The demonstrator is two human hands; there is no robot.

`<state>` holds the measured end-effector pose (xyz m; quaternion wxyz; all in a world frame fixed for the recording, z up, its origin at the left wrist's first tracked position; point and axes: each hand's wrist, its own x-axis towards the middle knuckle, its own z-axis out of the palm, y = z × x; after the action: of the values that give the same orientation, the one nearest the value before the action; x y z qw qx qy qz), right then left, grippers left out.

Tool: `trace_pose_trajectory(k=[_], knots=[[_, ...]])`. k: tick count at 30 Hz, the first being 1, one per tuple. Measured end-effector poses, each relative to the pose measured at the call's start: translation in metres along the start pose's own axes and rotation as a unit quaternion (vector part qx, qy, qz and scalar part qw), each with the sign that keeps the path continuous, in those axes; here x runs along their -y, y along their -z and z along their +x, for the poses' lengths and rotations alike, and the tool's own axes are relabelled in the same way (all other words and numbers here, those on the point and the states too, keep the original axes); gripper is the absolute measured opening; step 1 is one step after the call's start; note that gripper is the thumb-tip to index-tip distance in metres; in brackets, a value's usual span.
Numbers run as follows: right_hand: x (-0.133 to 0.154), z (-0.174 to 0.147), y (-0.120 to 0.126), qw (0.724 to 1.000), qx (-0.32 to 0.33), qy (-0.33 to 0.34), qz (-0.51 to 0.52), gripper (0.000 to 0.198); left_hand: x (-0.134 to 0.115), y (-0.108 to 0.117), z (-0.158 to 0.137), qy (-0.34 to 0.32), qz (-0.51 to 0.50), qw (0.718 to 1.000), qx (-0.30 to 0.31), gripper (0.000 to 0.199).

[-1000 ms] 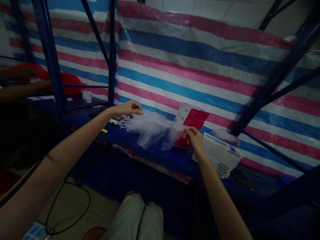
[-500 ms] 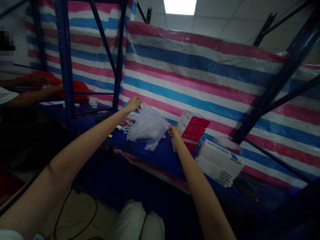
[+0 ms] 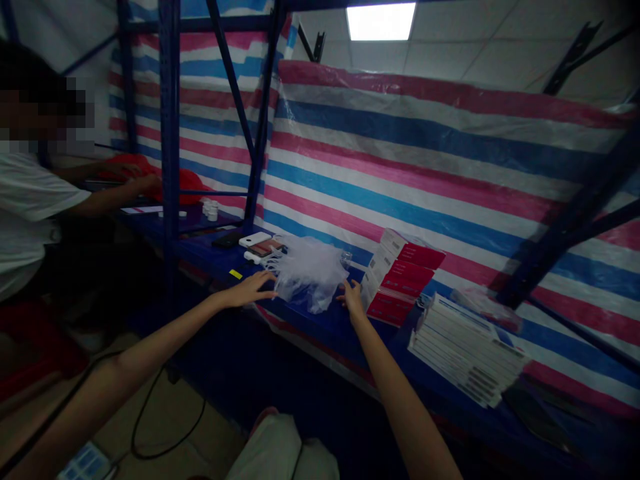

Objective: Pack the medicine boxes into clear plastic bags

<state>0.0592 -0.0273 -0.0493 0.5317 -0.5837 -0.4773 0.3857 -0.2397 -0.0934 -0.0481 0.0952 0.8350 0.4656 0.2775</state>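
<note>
The sheer white pile lay on the blue bench, centrally before the person; its material was thin and crumpled, with narrow strands at its left side; the left hand was at the near left edge of the pile, and the right hand was at its right edge. Left grip: open, fingers extended and spread, nothing held; right grip: open, fingers loosely bent and parted, nothing visibly held; contact between either set of fingertips and the material could not be determined.

Items to the right: a group of red-and-white boxes stood just beyond the right hand; a stack of white boxes leaned farther right, with printed blocks on its near ends; a dark flat object lay beside that stack, its details lost in shadow.

Items to the left: a yellow tag was positioned near the front edge, above the left wrist; a reddish-brown flat item lay just beside the strands; a white flat item and a black flat item lay behind it; small white containers stood farther along the surface, beyond a blue upright.

Surroundings: a co-worker in a white top sat at far left, arms extended toward red material; a striped sheet hung behind the bench.
</note>
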Motion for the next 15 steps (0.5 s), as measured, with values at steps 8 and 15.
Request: trace_pose_trajectory(k=[8, 15], knots=[[-0.011, -0.083, 0.028, 0.855, 0.076, 0.425, -0.286, 0.046, -0.021, -0.033, 0.014, -0.021, -0.114, 0.990, -0.082, 0.034], [-0.011, -0.091, 0.023, 0.790, 0.080, 0.466, -0.390, 0.028, -0.052, -0.038, 0.032, -0.036, -0.187, 0.981, -0.021, 0.029]])
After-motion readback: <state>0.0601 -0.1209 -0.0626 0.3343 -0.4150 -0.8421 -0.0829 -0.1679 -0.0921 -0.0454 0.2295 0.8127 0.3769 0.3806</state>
